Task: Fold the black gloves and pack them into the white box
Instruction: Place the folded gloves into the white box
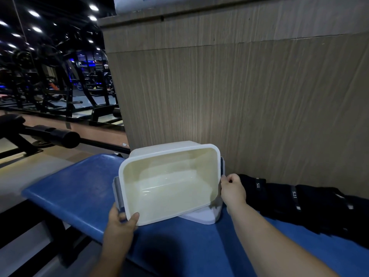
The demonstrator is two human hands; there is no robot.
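Note:
The white box [169, 184] is tilted with its hollow inside toward me, and nothing lies in it. It sits partly on its white lid [205, 215] on a blue padded bench [75, 188]. My left hand [121, 218] grips the box's near left corner, thumb over the rim. My right hand [232, 189] holds the right side at the grey latch. The black gloves [303, 204] lie unfolded on the bench to the right of the box, with white lettering on their cuffs.
A tall wood-grain panel [249, 96] stands right behind the box and the gloves. Dark gym machines [60, 80] and a black barbell bar [60, 136] fill the left background. The bench's left edge drops to the floor [30, 176].

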